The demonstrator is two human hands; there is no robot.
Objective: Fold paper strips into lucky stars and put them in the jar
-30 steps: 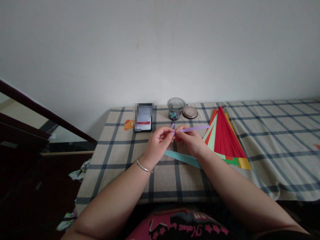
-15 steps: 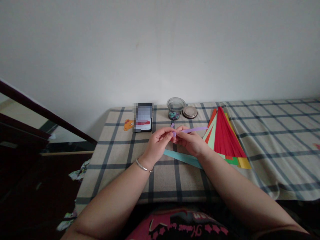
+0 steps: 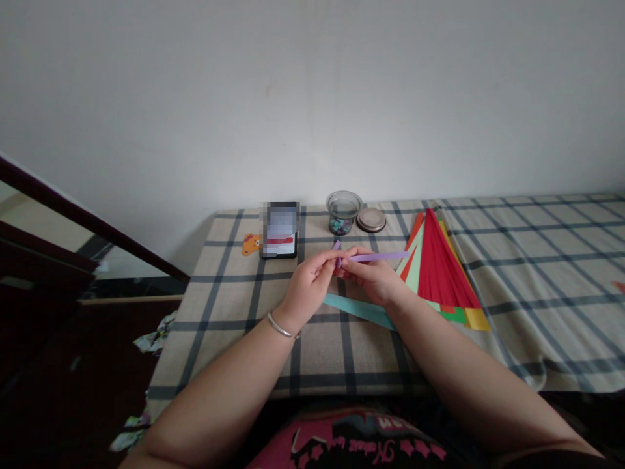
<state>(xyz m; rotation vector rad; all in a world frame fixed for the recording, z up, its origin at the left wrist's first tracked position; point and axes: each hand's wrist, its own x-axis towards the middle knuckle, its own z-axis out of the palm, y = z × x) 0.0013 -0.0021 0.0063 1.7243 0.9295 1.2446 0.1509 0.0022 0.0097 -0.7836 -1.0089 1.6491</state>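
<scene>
A narrow purple paper strip is held between both hands above the table. My left hand pinches it with thumb and forefinger, and a short end sticks up past those fingers. My right hand closes on the strip close beside the left fingertips, its long end reaching out to the right. Where the fingertips meet, the strip looks folded or looped, but the fingers partly hide it. Below the hands a light blue paper strip lies on the cloth, its right end hidden by my right forearm.
A checked cloth covers the table. Red paper strips fan out with other colours at the right. Towards the wall stand a clear cup holding small folded pieces, its lid and a phone by a bear sticker.
The fingers of both hands have shifted slightly around the purple strip. Its long right end has tipped a little lower and now lies flatter. The other things have stayed put.
</scene>
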